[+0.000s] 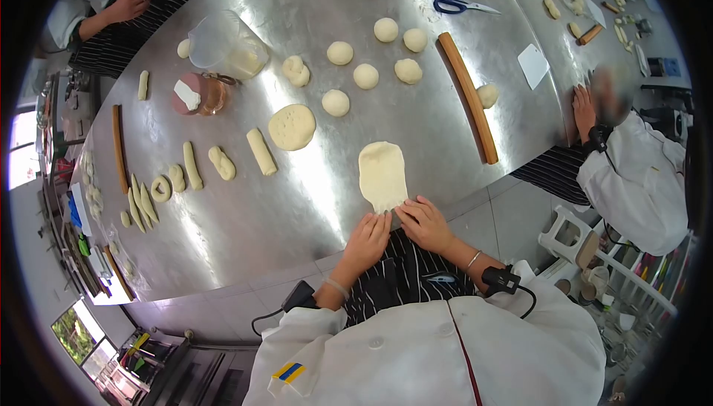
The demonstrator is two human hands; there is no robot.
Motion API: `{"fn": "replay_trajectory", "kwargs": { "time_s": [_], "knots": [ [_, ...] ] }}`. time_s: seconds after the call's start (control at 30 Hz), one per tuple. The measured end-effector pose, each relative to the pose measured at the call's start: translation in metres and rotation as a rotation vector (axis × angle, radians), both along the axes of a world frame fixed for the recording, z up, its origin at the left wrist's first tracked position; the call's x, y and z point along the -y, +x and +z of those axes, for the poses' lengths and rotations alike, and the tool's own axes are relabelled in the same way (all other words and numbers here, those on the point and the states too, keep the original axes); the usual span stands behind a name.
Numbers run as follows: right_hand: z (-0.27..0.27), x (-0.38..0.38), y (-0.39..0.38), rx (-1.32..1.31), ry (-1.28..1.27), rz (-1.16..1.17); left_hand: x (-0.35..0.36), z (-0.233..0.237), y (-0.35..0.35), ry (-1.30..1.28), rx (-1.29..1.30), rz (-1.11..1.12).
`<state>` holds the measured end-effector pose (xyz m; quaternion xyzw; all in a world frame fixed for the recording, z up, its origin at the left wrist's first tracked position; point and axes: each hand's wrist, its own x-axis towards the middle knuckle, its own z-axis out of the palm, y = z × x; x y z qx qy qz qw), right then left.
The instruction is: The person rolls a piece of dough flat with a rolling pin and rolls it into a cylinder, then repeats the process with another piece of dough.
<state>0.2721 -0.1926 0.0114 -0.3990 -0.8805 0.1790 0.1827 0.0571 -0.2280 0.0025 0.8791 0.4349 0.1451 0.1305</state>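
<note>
A flat, oblong sheet of dough (382,172) lies on the steel table in front of me, with small ridges along its narrower near edge. My left hand (368,238) rests at the left of that edge, fingers stretched out and fingertips touching the dough. At the right of the same edge, my right hand (425,223) has its fingers extended, slightly apart, pressing on the dough. Both thumbs are hard to make out. Left of the sheet are a round flattened dough piece (292,127) and a dough cylinder (261,152). Beyond it sits a dough ball (336,103) among several others.
A wooden rolling pin (468,98) lies to the right beside another dough ball (488,95). Scissors (457,2), a white scraper (533,66), a clear plastic jug (226,46) and shaped dough pieces (221,162) are on the table (245,235). A co-worker (631,176) stands at right; another person's hand (130,5) shows upper left.
</note>
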Motion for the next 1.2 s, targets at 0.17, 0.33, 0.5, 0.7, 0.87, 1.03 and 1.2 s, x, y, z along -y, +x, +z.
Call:
{"fn": "replay_trajectory", "kwargs": {
  "time_s": [0.17, 0.33, 0.5, 0.7, 0.87, 1.03, 1.2],
  "knots": [
    [0.017, 0.004, -0.007, 0.029, -0.018, -0.047, -0.002, 0.013, -0.004, -0.034, 0.037, 0.047],
    [0.013, -0.002, -0.013, 0.052, -0.019, -0.064, -0.023, 0.012, -0.003, -0.095, 0.101, 0.011],
    [-0.001, 0.011, -0.003, 0.050, -0.019, -0.016, -0.015, 0.001, -0.011, -0.039, -0.041, -0.104],
    [0.015, 0.005, 0.005, -0.040, -0.023, -0.006, -0.016, 0.011, -0.023, -0.096, 0.043, -0.069],
    [0.012, -0.014, 0.006, -0.028, -0.059, 0.044, -0.025, 0.014, -0.025, -0.093, 0.002, -0.044],
    [0.000, 0.000, 0.013, -0.013, -0.065, 0.041, -0.010, -0.004, -0.030, -0.093, 0.010, -0.015],
    [0.021, -0.002, 0.010, -0.006, -0.135, -0.018, -0.014, 0.005, -0.033, -0.091, 0.067, -0.028]
  ]
}}
